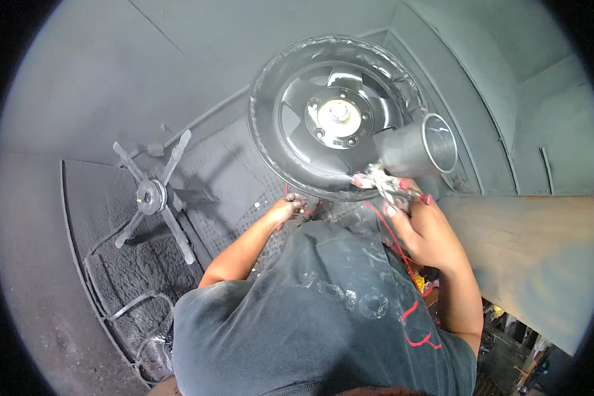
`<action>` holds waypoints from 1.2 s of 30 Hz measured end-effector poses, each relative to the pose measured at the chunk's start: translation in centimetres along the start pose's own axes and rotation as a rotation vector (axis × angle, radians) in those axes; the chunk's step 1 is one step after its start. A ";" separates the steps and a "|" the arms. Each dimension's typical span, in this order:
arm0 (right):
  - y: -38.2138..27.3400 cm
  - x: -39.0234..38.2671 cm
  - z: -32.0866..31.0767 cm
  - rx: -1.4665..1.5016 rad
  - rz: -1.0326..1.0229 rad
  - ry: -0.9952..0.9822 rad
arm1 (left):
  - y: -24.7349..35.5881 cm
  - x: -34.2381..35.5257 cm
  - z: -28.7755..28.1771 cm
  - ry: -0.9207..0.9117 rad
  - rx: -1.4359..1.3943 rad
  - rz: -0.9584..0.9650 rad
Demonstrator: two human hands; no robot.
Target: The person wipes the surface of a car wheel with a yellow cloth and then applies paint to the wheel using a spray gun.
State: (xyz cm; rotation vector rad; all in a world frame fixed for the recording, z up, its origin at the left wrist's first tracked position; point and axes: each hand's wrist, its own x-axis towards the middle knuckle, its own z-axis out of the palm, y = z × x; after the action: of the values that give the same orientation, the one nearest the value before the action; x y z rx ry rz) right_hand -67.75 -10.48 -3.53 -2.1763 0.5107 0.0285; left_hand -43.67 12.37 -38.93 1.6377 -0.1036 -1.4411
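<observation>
My right hand is wrapped round the handle of a spray gun with red fittings and a grey metal cup. The gun points left, close to the near rim of a dark wheel rim. Bright metal shows at the wheel's centre, around a pale hub. Below the wheel's near left edge, my left hand is closed, with a thin red hose passing through its fingers. More of that hose runs down from the gun beside my right forearm.
At left stands a grey-coated four-armed stand. A grey cable lies near the lower left. Grey walls enclose the far side. To my right is a wooden board, with cluttered items below it.
</observation>
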 end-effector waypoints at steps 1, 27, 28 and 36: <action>0.6 0.8 0.7 0.027 -0.137 0.087 | 0.4 0.3 0.1 0.012 -0.029 0.002; 4.9 -1.7 -3.2 -0.200 0.261 0.405 | 0.4 1.1 5.3 0.391 -0.273 0.436; 4.7 -1.9 -2.9 -0.179 0.267 0.383 | -0.7 0.8 6.3 0.299 -0.222 0.380; 3.2 -2.1 -0.9 -0.138 0.090 0.215 | 2.1 -0.2 9.6 -0.138 -0.320 0.124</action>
State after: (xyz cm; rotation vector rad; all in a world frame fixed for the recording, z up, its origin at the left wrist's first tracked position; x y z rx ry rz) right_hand -71.01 -12.10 -4.96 -2.3023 0.7482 -0.1265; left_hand -50.56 5.83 -36.33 1.2516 -0.0481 -1.3947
